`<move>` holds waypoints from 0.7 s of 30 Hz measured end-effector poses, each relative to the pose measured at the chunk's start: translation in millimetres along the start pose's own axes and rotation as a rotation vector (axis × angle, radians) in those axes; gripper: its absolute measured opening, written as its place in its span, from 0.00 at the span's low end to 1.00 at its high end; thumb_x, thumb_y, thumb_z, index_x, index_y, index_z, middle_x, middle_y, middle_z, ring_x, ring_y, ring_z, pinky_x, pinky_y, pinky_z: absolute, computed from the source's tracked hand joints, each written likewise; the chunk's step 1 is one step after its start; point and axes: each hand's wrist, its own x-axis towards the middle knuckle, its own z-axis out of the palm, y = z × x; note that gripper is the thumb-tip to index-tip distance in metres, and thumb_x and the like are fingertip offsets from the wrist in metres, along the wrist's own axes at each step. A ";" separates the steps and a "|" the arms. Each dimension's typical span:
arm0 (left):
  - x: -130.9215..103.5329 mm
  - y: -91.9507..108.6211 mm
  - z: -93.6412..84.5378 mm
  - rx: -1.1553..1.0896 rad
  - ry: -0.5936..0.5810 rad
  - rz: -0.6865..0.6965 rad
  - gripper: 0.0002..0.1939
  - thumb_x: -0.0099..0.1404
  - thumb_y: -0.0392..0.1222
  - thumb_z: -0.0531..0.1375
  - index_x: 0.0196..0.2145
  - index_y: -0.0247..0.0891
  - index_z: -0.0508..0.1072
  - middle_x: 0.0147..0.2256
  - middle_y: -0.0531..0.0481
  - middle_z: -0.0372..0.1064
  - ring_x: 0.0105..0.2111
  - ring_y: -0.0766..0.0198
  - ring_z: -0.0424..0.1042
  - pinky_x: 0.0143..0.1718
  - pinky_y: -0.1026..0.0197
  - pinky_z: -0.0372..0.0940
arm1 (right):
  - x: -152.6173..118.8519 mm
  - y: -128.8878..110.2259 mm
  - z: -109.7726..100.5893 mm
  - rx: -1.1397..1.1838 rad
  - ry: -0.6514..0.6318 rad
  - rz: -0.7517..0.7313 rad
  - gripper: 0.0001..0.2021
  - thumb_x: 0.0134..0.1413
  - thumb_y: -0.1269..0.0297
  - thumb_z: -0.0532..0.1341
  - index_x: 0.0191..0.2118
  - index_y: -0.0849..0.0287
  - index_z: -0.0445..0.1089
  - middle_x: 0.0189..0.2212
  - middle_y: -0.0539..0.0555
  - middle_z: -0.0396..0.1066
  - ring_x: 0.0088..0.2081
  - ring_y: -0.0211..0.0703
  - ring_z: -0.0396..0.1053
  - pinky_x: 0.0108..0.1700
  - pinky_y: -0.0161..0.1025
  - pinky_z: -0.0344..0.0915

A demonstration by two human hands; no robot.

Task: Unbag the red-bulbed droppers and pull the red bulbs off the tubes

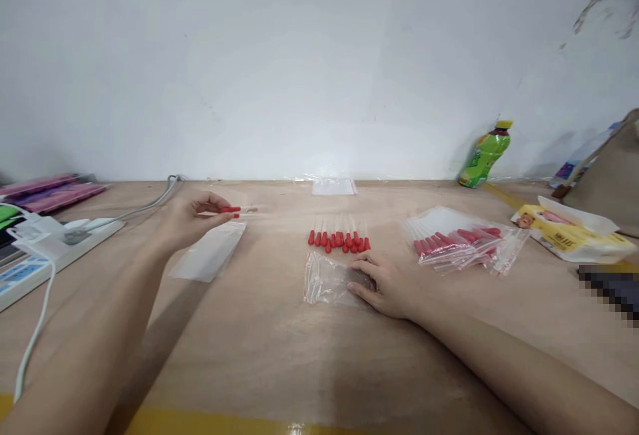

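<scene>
My left hand (204,214) is raised over the table at left, its fingertips pinched on red-bulbed glass droppers (230,209). Two red bulbs show, and the clear tubes point right. Below that hand lies a flat translucent bag (210,253). My right hand (382,283) rests on the right end of a clear zip bag (324,280), thumb and fingers apart. Just beyond this bag, several loose droppers (339,241) lie in a row, red bulbs toward me and tubes pointing away.
To the right are filled bags of droppers (456,239), a yellow tissue pack (574,232) and a green bottle (484,155) by the wall. A white bag (333,187) lies at the back. At left sits a power strip (60,252) with a trailing white cable (42,322).
</scene>
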 end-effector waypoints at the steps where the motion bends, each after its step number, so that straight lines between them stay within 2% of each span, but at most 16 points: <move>1: -0.3 -0.4 6.6 0.029 0.074 0.070 0.15 0.52 0.52 0.60 0.31 0.38 0.70 0.32 0.49 0.72 0.33 0.62 0.72 0.36 0.59 0.69 | 0.0 -0.5 -0.4 0.001 0.002 0.000 0.14 0.54 0.59 0.55 0.44 0.58 0.66 0.43 0.56 0.64 0.40 0.42 0.66 0.42 0.40 0.64; 3: -1.8 -1.8 27.6 0.112 0.167 0.253 0.12 0.57 0.48 0.57 0.34 0.38 0.70 0.34 0.49 0.70 0.33 0.64 0.72 0.38 0.60 0.68 | 0.0 -1.4 -1.0 -0.004 0.003 0.001 0.14 0.54 0.59 0.54 0.45 0.58 0.66 0.43 0.56 0.64 0.40 0.41 0.66 0.42 0.40 0.64; 5: -4.7 -3.2 53.2 0.250 0.157 0.433 0.09 0.61 0.44 0.54 0.34 0.38 0.71 0.36 0.47 0.70 0.35 0.63 0.71 0.40 0.60 0.67 | 0.0 -1.8 -1.2 -0.004 0.008 -0.003 0.14 0.54 0.59 0.54 0.45 0.58 0.66 0.43 0.57 0.64 0.40 0.42 0.66 0.43 0.41 0.64; 8: -11.5 -1.9 87.5 0.405 -0.022 0.573 0.10 0.62 0.36 0.50 0.37 0.38 0.71 0.39 0.45 0.69 0.38 0.62 0.70 0.40 0.60 0.65 | 0.0 -2.1 -1.6 0.001 0.023 -0.016 0.14 0.54 0.60 0.54 0.44 0.58 0.66 0.43 0.57 0.64 0.41 0.43 0.66 0.44 0.42 0.64; 10: -16.4 1.9 104.6 0.453 -0.143 0.600 0.13 0.62 0.33 0.49 0.40 0.39 0.70 0.41 0.44 0.68 0.38 0.61 0.69 0.39 0.60 0.65 | 0.0 -2.7 -2.2 -0.011 0.023 -0.018 0.14 0.54 0.59 0.54 0.45 0.58 0.66 0.43 0.57 0.64 0.41 0.43 0.66 0.44 0.42 0.64; 13: -21.0 8.5 123.2 0.439 -0.217 0.639 0.13 0.63 0.32 0.48 0.41 0.39 0.69 0.41 0.45 0.67 0.40 0.62 0.68 0.41 0.61 0.65 | 0.0 -4.2 -3.6 -0.029 0.021 -0.017 0.14 0.54 0.59 0.55 0.45 0.57 0.66 0.43 0.57 0.65 0.41 0.43 0.66 0.43 0.42 0.64; 16: -22.6 12.9 134.9 0.370 -0.222 0.645 0.10 0.64 0.35 0.50 0.40 0.38 0.70 0.40 0.45 0.68 0.40 0.61 0.68 0.42 0.59 0.65 | 0.1 -6.2 -5.1 -0.035 0.033 -0.021 0.14 0.53 0.59 0.55 0.45 0.58 0.66 0.43 0.57 0.65 0.41 0.43 0.66 0.43 0.41 0.64; 21: -27.2 14.8 138.4 0.153 -0.208 0.503 0.13 0.63 0.44 0.54 0.44 0.38 0.68 0.38 0.46 0.67 0.38 0.61 0.69 0.41 0.58 0.66 | 0.0 -6.3 -4.2 -0.047 0.033 -0.020 0.14 0.53 0.60 0.56 0.44 0.60 0.67 0.43 0.57 0.65 0.40 0.42 0.66 0.43 0.41 0.64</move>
